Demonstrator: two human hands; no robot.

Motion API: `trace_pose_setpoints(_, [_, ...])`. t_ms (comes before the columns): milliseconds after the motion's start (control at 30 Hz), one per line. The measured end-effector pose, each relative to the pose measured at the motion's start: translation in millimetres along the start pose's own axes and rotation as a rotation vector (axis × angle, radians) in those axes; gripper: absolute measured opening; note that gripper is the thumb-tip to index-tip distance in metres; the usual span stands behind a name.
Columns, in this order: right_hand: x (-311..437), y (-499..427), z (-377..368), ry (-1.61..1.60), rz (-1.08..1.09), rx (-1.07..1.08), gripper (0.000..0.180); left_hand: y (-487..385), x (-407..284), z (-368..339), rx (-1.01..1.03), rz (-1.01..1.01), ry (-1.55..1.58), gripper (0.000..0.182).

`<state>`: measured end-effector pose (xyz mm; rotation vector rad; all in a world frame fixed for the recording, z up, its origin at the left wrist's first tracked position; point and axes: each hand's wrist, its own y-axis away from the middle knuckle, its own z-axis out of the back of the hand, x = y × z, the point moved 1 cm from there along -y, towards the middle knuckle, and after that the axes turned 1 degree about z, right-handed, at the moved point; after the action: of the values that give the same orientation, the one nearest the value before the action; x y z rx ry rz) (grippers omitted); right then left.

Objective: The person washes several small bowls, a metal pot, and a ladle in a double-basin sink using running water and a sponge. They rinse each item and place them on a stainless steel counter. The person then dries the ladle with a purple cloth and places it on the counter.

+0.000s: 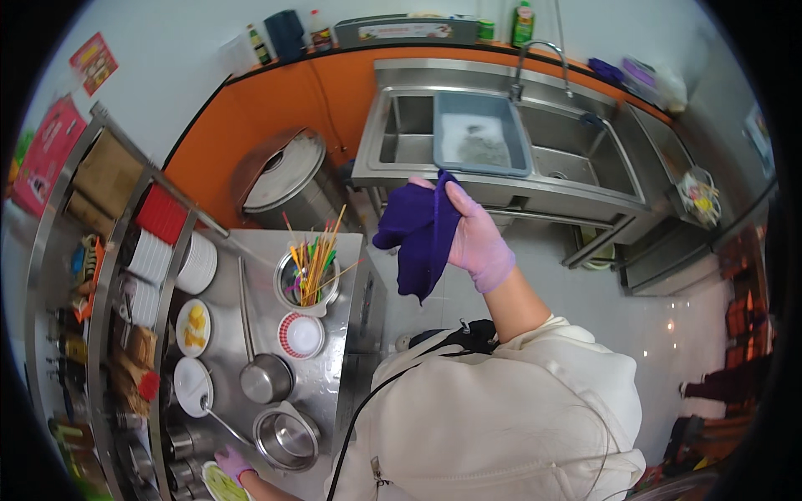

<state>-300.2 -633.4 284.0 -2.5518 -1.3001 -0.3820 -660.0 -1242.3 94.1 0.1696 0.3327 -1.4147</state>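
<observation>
My right hand, in a thin pink glove, grips a bunched dark purple cloth that hangs down over the floor before the sink. My left hand, gloved too, is low at the left, at the rim of a plate of pale green sliced food; whether its fingers hold the plate cannot be told. Near it are a steel pot and a ladle resting on a white plate. Behind the cloth, a grey basin of sudsy water sits over the sink.
The steel worktop holds a saucepan, a stack of paper bowls, a pot of sticks and a plate of yellow food. Loaded shelves stand left. A steel bin stands beside the sink.
</observation>
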Motion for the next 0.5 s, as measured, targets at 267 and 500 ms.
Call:
trace_pose_setpoints(267, [7,-21,-2,0.012,-0.028,0.066,0.05,84,-79,49,-0.13,-0.26,0.402,0.036])
trace_pose_setpoints(500, [18,-6,-5,0.04,-0.076,0.07,0.052,143,-219,64,-0.027,-0.564,0.624,0.017])
